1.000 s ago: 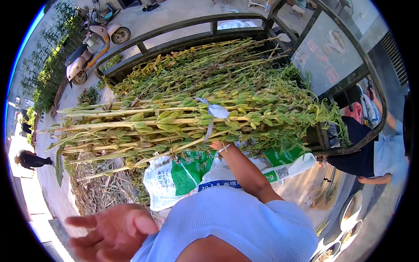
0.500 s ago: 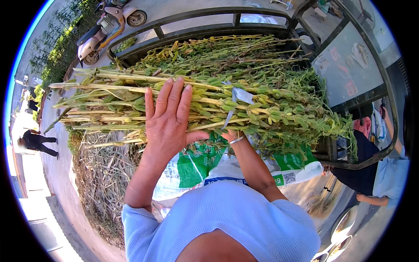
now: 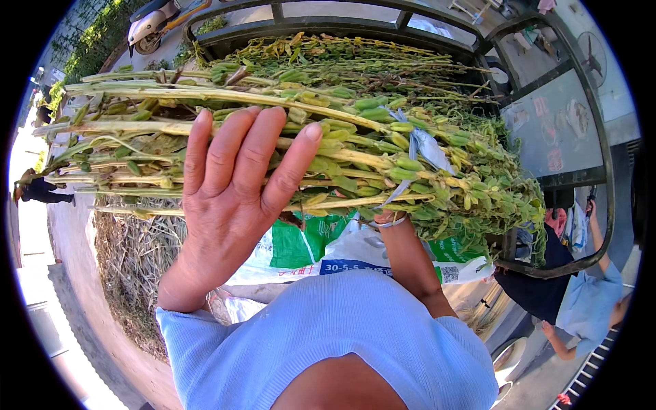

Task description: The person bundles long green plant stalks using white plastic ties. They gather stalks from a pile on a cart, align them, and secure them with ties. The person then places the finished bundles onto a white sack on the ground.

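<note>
Having risen, left hand [image 3: 229, 198] presses flat, fingers [image 3: 263, 154] released, against stalk bundle [image 3: 355, 137].

green stalk bundle [image 3: 328, 130], green-and-white sack [image 3: 321, 249], pale-blue sleeve [image 3: 342, 342]

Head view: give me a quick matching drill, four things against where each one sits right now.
Things:
1. bundle of green stalks with pods
2. left hand
3. green and white printed sack
4. white scooter

Places:
A. top left, beyond the stalks
B. under the bundle, above the blue sleeve
C. flat against the stalks, fingers spread
D. across the middle, tied with a pale strip

Pairs: 1-D, 2-C, 3-B, 4-A
</note>
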Motion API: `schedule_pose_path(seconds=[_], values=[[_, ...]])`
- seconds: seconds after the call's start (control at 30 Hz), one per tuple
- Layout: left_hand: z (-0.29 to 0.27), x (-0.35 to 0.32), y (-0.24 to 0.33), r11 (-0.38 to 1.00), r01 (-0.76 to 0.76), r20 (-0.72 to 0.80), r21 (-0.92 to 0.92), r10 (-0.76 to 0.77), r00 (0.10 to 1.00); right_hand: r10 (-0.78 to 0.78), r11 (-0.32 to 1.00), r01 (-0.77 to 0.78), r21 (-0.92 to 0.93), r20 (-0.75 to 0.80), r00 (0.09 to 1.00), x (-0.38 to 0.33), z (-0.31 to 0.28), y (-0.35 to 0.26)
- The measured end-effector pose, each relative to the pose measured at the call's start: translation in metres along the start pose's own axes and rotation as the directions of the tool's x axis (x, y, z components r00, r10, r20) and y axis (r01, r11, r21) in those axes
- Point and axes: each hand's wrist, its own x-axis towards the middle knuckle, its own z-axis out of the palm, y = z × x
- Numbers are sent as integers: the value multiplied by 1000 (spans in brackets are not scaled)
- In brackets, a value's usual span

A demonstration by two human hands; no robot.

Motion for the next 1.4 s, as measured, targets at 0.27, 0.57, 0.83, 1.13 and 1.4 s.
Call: schedule_pose_path(seconds=[0.27, 0.57, 0.83, 1.13, 1.4], values=[[-64, -51, -18, 982, 134, -96, 130, -122, 988, -5, 985, 42, -166, 219, 976, -19, 4, 6], [-144, -106, 65, 872, 375, -127, 313, -353, 927, 57, 935, 134, -327, 512, 857, -15, -32, -8], [-188, -115, 184, 686, 414, -175, 598, -392, 903, 287, 939, -344, -24, 609, 739, -8, -26, 6], [-90, -41, 295, 364, 560, -317, 744, -546, 776, 490, 712, -701, -35, 741, 460, 68, -70, 13], [132, -9, 408, -121, 678, -598, 725, -600, 532, 692, 319, -886, -338, 722, -26, 140, -143, 56]])
